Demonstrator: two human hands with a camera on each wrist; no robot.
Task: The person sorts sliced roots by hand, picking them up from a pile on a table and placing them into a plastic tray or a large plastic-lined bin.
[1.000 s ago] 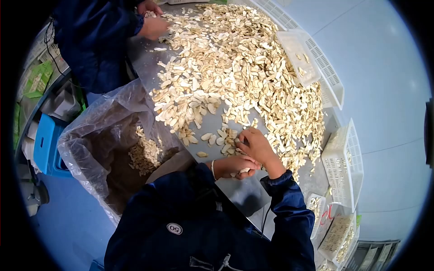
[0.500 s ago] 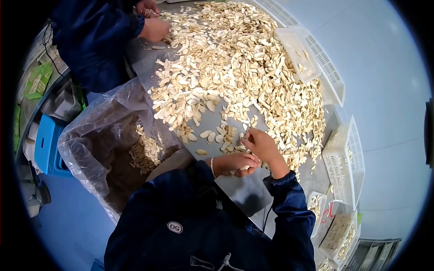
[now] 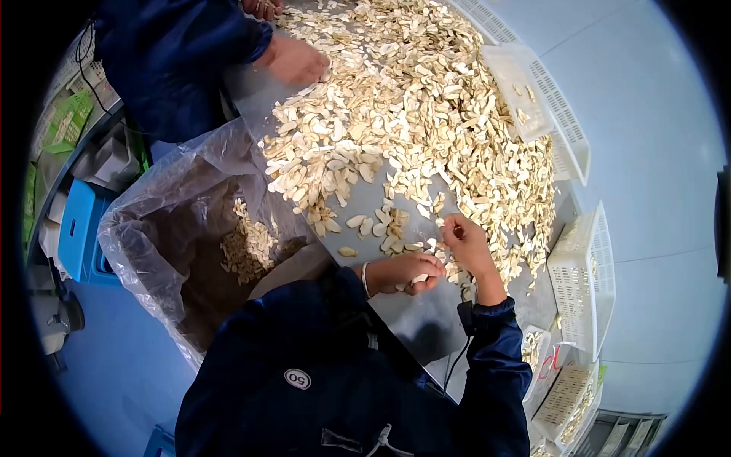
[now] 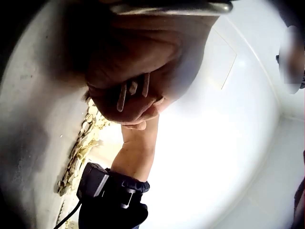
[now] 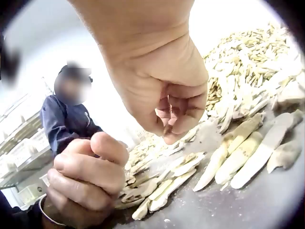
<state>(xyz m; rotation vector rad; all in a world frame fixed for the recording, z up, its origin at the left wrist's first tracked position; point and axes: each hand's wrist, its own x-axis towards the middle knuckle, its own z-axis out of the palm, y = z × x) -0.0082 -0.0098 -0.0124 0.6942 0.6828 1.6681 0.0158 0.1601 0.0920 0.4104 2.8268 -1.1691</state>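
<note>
Curled in a loose fist, my left hand (image 3: 413,272) holds several pale dried slices (image 4: 122,98); some show inside the palm in the left wrist view. Just right of it, my right hand (image 3: 468,242) is bent at the fingers, thumb and fingertips pinched together. A pale slice (image 3: 440,222) shows at those fingertips, mostly hidden by the hand. Below the right hand, in the right wrist view, loose elongated slices (image 5: 240,157) lie on the grey metal table (image 3: 358,199). A large heap of them (image 3: 426,91) spreads over the far side.
A plastic-lined bin (image 3: 160,228) with slices at its bottom stands left of the table. White perforated baskets (image 3: 575,282) line the right edge, and a clear tray (image 3: 518,91) sits by the heap. Another person's hand (image 3: 297,61) works at the far left.
My right hand has moved right, away from the left hand, a pale slice staying at its fingertips. The left hand keeps its hold. The other person's hand has shifted right over the heap.
</note>
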